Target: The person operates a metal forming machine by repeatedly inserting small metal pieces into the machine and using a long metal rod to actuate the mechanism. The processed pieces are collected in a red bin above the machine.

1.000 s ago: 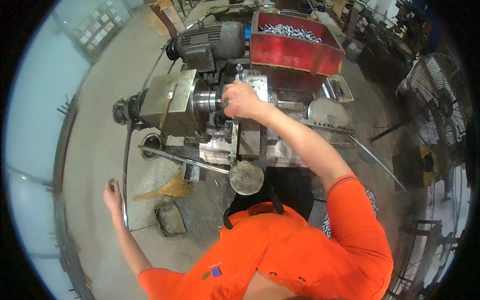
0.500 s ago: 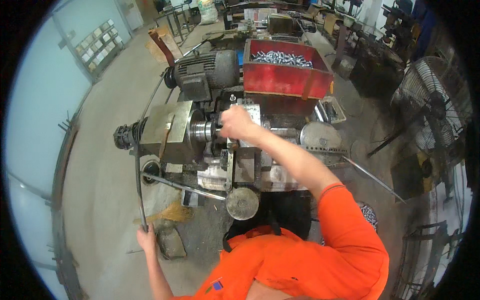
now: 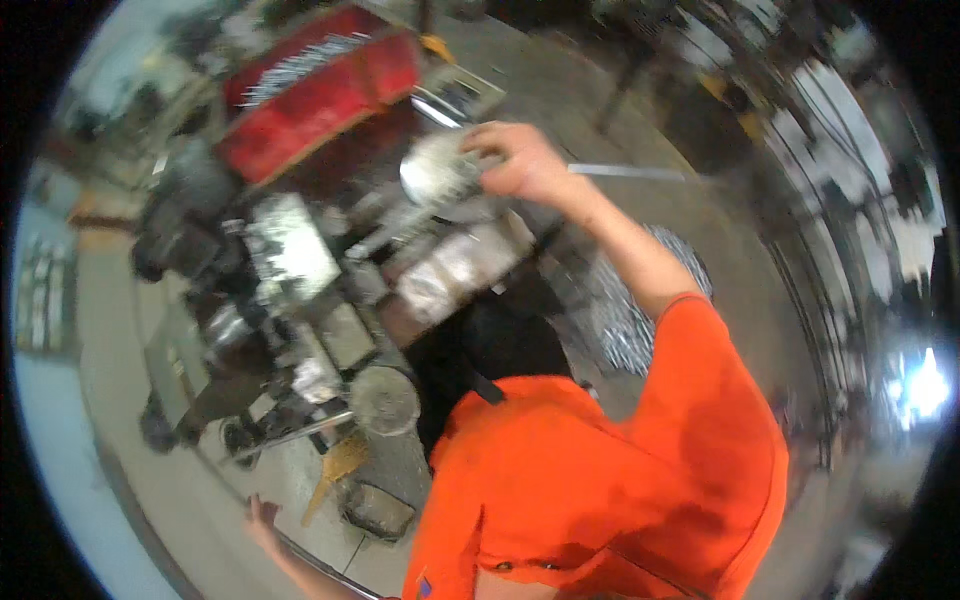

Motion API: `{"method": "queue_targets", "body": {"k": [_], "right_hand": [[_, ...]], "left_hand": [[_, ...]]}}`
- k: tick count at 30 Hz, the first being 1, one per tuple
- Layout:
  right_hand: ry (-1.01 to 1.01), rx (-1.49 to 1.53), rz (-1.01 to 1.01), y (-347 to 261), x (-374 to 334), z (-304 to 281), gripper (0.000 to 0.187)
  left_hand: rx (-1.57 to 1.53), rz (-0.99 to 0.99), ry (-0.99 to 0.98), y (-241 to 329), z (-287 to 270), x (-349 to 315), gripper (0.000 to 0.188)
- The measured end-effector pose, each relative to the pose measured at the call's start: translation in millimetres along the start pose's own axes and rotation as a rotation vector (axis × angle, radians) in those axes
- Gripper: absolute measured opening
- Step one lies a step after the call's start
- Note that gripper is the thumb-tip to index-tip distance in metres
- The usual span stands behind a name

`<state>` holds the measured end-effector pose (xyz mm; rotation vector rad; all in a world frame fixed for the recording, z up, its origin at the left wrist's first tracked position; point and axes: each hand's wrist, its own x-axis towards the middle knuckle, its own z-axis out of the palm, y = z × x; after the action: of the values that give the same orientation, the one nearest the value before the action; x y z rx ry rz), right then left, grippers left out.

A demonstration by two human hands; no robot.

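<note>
Handwheel [image 3: 437,172] on the lathe [image 3: 300,290] sits just under my right hand [image 3: 522,160], up near the red bin [image 3: 320,85] of metal parts. My right hand curls over the wheel's rim, fingers bent around its edge; the blur keeps me from saying how firmly it grips. My arm reaches out from my orange shirt [image 3: 610,480] across the machine. My left hand [image 3: 262,518] hangs low by the floor [image 3: 170,480], fingers loosely spread, touching or just beside a thin metal rod [image 3: 320,565] that runs along the lower edge; I cannot tell whether it holds it. Near that hand lie a small grey tray [image 3: 378,508] and a brush [image 3: 335,465]. A round grey disc [image 3: 384,400] sticks out from the front of the lathe, between the tray and my chest.
</note>
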<state>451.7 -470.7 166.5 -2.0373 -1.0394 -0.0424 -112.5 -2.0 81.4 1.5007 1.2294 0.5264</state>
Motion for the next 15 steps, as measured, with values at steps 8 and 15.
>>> {"method": "queue_targets", "body": {"k": [8,15], "right_hand": [[-0.118,-0.801,0.971,200.7,-315.4,-37.5,0.015],[-0.638,-0.799,0.646,197.1,-345.8,20.9,0.025]], "left_hand": [[0.044,-0.077,0.062,-27.0,-18.5,33.1,0.032],[0.167,-0.056,0.167,7.5,8.6,-11.0,0.034]]}}
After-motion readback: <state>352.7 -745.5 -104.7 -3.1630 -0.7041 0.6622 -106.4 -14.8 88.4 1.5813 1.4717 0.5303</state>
